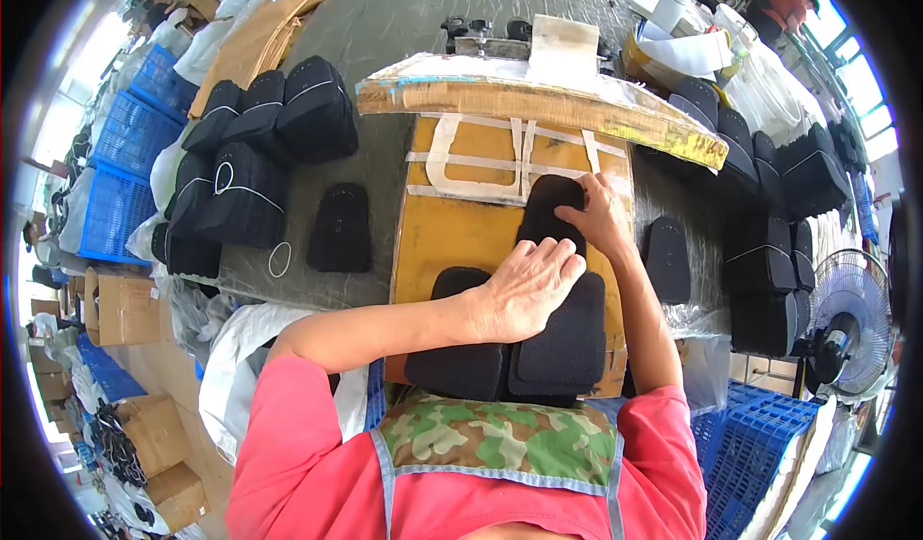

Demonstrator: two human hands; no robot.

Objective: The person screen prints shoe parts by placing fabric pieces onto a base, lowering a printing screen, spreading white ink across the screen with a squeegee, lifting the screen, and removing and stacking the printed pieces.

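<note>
A black rounded pad (551, 197) lies on the yellow board (461, 232), its upper part reaching the taped outline. At the pad's right edge, my right hand (600, 217) grips it between thumb and fingers. My left hand (527, 292) is closed over the pad's lower end, its fingers curled and the fingertips partly hidden. Beneath and beside that hand are two stacks of similar black pads, the left stack (457, 348) and the right stack (567, 343), close to my body.
A wooden-edged frame (538, 105) with clamps is raised behind the board. Tied black bundles (240, 194) stand at left, more bundles (760, 251) at right. Single pads lie left (340, 227) and right (668, 261). A fan (848, 324) and blue crates (760, 444) are at right.
</note>
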